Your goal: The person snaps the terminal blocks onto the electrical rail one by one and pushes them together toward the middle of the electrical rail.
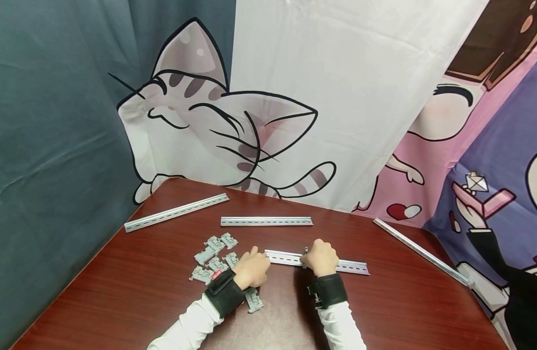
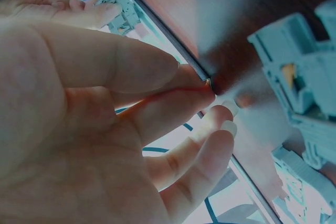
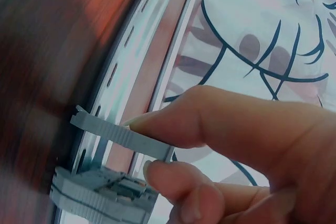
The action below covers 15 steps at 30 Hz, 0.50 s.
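The right hand (image 1: 321, 256) is pinching a grey terminal block (image 3: 105, 190) between thumb and forefinger and holding it against the slotted DIN rail (image 1: 351, 266) that is lying across the middle of the reddish-brown desk (image 1: 141, 287); in the right wrist view the block is sitting on the rail's edge, with its ribbed top strip caught under the fingers (image 3: 173, 124). The left hand (image 1: 251, 269) is resting at the rail's left end, its fingers (image 2: 173, 100) lying fairly straight and touching the metal tip, gripping nothing. Just left of that hand a loose heap of grey terminal blocks (image 1: 213, 255) is lying on the desk (one more is sitting near the left wrist, beside the black wrist strap). Two other rails are lying farther back, a shorter one (image 1: 266, 221) well apart from the hands and a longer one (image 1: 176, 212) angled toward the left edge, while a fourth rail (image 1: 419, 250) is running along the right edge.
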Available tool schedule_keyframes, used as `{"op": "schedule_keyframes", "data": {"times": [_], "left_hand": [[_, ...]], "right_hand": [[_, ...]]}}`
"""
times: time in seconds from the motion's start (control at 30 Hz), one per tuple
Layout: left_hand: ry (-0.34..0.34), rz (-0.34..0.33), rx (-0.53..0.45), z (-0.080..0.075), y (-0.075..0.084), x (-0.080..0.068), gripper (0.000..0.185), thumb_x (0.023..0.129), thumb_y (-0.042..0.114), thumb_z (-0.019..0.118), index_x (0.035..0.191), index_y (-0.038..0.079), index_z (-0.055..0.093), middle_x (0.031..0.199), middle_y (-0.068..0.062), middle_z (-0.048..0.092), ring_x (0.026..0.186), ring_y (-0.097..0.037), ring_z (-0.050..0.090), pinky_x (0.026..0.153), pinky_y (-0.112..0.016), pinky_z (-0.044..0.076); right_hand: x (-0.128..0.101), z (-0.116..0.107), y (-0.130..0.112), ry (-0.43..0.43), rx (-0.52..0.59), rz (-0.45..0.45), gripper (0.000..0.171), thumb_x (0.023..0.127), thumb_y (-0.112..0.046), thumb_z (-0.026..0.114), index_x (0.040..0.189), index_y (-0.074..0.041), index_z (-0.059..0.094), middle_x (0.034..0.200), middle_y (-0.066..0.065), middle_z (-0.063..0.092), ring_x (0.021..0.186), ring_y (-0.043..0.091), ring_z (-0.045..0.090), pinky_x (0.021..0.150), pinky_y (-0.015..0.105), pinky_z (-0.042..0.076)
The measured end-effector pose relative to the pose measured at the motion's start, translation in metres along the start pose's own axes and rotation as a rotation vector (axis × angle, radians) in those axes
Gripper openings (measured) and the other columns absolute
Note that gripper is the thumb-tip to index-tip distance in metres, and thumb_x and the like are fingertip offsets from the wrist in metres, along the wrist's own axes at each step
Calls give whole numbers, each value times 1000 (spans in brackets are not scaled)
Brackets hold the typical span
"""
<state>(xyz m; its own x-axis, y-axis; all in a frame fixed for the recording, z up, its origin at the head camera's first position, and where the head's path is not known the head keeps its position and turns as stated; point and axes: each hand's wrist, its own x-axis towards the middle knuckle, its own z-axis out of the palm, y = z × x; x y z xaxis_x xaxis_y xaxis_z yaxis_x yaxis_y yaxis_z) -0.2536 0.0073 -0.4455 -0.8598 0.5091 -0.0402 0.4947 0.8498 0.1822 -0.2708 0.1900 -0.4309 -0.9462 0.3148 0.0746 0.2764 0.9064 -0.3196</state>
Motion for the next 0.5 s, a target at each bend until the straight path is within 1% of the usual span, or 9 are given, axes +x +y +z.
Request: {"op": "schedule_keyframes", "data": {"times": [0.23,0.33,0.5], "left_hand": [[7,5,-1,1,0,1,6,80,10,64,82,8,69,109,-8,69,91,-23,49,78,-36,44],[9,4,-1,1,0,0,5,80,10,64,82,8,69,107,-8,69,91,-23,49,78,-36,44],[15,5,11,1,0,0,5,80,10,65,83,8,69,100,-7,68,91,-23,49,78,-36,45]], "right_hand": [[3,-2,6,-11,2,22,28,63,-22,81,77,-2,67,89,26,69,79,42,66,61,53,52],[5,-1,10,-11,-2,28,30,62,-22,81,79,-2,67,90,26,69,81,43,66,61,53,52],[5,-2,11,-16,1,33,38,63,-24,83,87,1,68,91,27,69,82,43,66,63,54,52]]}}
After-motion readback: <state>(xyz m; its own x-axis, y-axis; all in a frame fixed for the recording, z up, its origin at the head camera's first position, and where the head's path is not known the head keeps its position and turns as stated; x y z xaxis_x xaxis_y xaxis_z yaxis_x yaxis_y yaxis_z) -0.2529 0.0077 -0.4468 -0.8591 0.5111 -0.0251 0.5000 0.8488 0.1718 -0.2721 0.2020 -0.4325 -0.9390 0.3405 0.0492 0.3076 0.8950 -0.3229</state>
